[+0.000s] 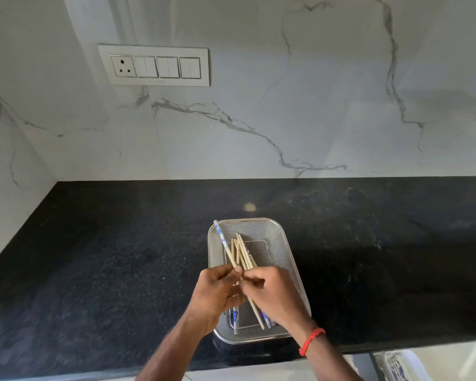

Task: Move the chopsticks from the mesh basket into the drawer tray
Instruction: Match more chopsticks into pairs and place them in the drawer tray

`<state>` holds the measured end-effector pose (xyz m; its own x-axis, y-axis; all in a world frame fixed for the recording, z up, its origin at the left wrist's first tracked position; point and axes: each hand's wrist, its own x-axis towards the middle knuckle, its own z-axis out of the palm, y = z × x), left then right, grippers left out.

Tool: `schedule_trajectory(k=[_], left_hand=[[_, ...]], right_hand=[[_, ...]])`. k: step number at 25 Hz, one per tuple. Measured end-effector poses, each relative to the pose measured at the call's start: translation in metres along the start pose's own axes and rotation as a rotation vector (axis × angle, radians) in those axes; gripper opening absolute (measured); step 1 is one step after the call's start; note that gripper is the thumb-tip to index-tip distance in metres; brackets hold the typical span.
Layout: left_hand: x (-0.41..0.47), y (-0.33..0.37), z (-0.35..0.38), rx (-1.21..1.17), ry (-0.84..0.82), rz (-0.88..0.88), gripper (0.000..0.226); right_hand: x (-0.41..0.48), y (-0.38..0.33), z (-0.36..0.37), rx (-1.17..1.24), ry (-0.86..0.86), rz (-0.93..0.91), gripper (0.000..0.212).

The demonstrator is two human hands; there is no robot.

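Head view showed the mesh basket (276, 223) on the dark surface (121, 257), with both hands above it. The left hand (217, 294) had its fingers (232, 274) curled round a fanned bundle of chopsticks (242, 254), one tip reaching over the basket's far left rim. The right hand (276, 294), just right of it over the basket, pinched the same bundle, a red band (312, 340) at its wrist

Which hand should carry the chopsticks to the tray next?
Right, probably. Both hands grip the chopsticks over the basket, but the right hand is nearer the white tray showing below the counter at right; the left hand would have to cross over.
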<state>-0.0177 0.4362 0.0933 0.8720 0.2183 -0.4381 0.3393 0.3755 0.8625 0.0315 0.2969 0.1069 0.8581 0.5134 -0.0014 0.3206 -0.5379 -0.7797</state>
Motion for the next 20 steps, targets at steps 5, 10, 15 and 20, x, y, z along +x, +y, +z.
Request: schedule_trajectory(k=[5, 10, 15, 20], left_hand=[[0.003, -0.006, -0.008, -0.125, 0.074, 0.022, 0.018], [-0.005, -0.009, -0.017, -0.132, 0.068, -0.002, 0.018], [-0.011, -0.012, -0.020, -0.101, 0.050, -0.005, 0.020], [-0.012, -0.011, -0.024, -0.108, 0.038, -0.001, 0.021]], right_hand=[[0.005, 0.016, -0.004, 0.045, 0.104, 0.048, 0.019], [0.013, 0.050, 0.004, -0.422, -0.002, 0.161, 0.028], [0.014, 0.067, 0.014, -0.256, -0.004, 0.287, 0.053], [0.010, 0.052, 0.001, -0.010, 0.151, 0.291, 0.042]])
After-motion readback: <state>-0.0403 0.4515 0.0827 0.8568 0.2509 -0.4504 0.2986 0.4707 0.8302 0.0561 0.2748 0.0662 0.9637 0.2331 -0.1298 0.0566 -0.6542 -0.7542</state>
